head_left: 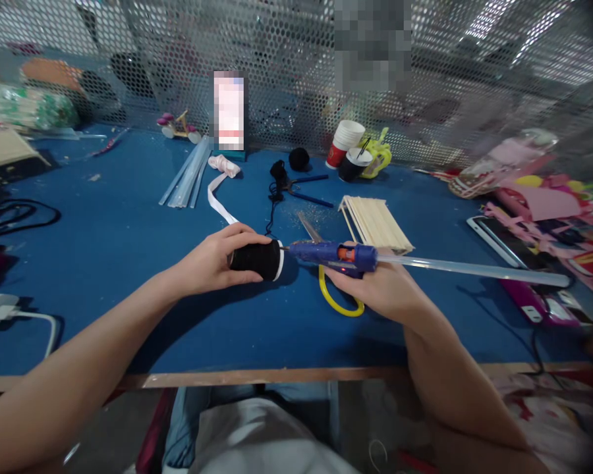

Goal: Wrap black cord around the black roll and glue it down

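Note:
My left hand (227, 258) is wrapped round a paper cup covered in black yarn (255, 261), which lies on its side with its white rim (280, 261) facing right. A black strand (271, 214) runs from it toward a tangle of yarn beyond. My right hand (380, 283) grips a blue hot glue gun (326, 253), its nozzle at or very near the rim. From the gun's back sticks a long clear glue stick (474, 268). Scissors with a yellow handle (340, 308) lie partly hidden beneath the gun and my right hand.
Beyond lie blue-handled pliers (310, 197), a black yarn ball (299, 158), glue sticks (185, 174) and a white ribbon (216, 197). A wooden stick piece (378, 220) and cups (346, 141) are right of these. A phone (228, 112) stands against the perforated metal screen (277, 59).

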### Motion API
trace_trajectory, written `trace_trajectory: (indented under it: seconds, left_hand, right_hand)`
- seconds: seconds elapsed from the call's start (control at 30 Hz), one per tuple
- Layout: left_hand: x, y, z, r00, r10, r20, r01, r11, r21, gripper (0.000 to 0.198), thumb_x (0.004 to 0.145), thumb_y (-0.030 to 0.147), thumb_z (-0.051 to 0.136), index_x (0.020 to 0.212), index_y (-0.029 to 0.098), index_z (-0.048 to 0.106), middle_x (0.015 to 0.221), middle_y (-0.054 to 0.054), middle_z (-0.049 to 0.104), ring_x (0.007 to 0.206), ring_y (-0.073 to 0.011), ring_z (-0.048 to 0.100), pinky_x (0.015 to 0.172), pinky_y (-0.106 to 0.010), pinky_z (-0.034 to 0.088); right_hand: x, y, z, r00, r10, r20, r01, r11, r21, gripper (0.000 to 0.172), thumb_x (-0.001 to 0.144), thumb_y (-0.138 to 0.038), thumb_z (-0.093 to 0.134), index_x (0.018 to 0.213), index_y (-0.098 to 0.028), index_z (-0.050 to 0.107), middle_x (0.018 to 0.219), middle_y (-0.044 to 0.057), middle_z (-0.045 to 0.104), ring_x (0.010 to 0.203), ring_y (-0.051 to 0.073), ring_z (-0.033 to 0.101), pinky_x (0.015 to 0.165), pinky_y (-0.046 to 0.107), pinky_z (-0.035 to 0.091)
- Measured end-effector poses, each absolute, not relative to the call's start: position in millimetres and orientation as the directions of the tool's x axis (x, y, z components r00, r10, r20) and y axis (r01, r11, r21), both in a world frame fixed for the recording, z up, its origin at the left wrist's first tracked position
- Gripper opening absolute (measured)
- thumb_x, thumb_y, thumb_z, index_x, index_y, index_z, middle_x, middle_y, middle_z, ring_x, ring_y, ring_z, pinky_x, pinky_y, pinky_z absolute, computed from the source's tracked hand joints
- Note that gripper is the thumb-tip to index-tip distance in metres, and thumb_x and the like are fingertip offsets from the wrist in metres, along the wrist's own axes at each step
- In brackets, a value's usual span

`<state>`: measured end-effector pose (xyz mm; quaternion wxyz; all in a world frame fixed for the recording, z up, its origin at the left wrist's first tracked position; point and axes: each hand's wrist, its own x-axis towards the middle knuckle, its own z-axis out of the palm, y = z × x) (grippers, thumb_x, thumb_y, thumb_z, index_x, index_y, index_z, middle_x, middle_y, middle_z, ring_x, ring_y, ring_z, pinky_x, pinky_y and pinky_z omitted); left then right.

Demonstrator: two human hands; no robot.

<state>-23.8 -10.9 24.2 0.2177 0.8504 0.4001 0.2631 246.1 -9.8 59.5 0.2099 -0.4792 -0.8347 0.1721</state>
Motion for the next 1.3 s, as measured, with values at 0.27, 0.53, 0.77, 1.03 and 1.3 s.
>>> trace_trajectory:
  seconds: [0.27, 0.53, 0.77, 1.03, 1.3]
  left_hand:
    - [-23.6, -11.0, 24.7, 0.557, 0.785, 0.271, 0.566, -0.597, 0.569, 0.052, 0.074, 0.037, 0.063, 0.121, 0.022, 0.048, 0.115, -0.009, 0.048, 0.105, -0.0206, 0.051, 0.092, -0.034, 0.042]
    - [-22.6, -12.6, 27.7, 0.583, 0.767, 0.269, 0.551, -0.616, 0.563, 0.048, 0.075, 0.036, 0.062, 0.119, 0.022, 0.05, 0.117, -0.01, 0.047, 0.106, -0.023, 0.051, 0.092, -0.037, 0.042]
    - [-22.9, -11.9, 26.5, 0.57, 0.778, 0.266, 0.546, -0.6, 0.584, 0.05, 0.074, 0.036, 0.063, 0.121, 0.023, 0.048, 0.117, -0.009, 0.047, 0.105, -0.0218, 0.051, 0.093, -0.036, 0.042]
    - [-22.9, -11.3, 25.5, 0.557, 0.785, 0.27, 0.552, -0.593, 0.586, 0.05, 0.074, 0.036, 0.063, 0.12, 0.022, 0.048, 0.116, -0.009, 0.048, 0.105, -0.0214, 0.051, 0.092, -0.036, 0.042]
    - [-22.5, -8.6, 21.2, 0.486, 0.828, 0.28, 0.559, -0.541, 0.628, 0.049, 0.074, 0.039, 0.062, 0.118, 0.022, 0.049, 0.11, -0.009, 0.053, 0.098, -0.0202, 0.053, 0.086, -0.036, 0.046]
  right_hand:
    - [252.2, -9.3, 65.3, -0.551, 0.817, 0.169, 0.722, 0.568, -0.394, 0.015, 0.075, -0.031, 0.052, 0.065, -0.021, 0.055, 0.058, -0.001, 0.058, 0.054, 0.014, 0.052, 0.054, 0.026, 0.039]
    - [242.5, -6.5, 63.6, -0.426, 0.893, 0.147, 0.801, 0.448, -0.397, 0.015, 0.077, -0.03, 0.051, 0.074, -0.02, 0.061, 0.071, 0.002, 0.064, 0.067, 0.017, 0.059, 0.062, 0.027, 0.044]
    - [248.7, -8.8, 65.6, -0.472, 0.871, 0.134, 0.756, 0.479, -0.447, 0.014, 0.076, -0.03, 0.051, 0.068, -0.021, 0.059, 0.064, 0.0, 0.062, 0.06, 0.016, 0.057, 0.059, 0.028, 0.045]
    - [243.6, -8.1, 67.0, -0.489, 0.857, 0.165, 0.764, 0.511, -0.393, 0.014, 0.077, -0.026, 0.05, 0.07, -0.02, 0.06, 0.065, 0.0, 0.062, 0.062, 0.016, 0.057, 0.062, 0.027, 0.043]
    - [244.8, -13.4, 69.1, -0.507, 0.845, 0.169, 0.713, 0.521, -0.47, 0.015, 0.076, -0.028, 0.049, 0.065, -0.02, 0.054, 0.058, -0.002, 0.055, 0.05, 0.012, 0.049, 0.052, 0.026, 0.038]
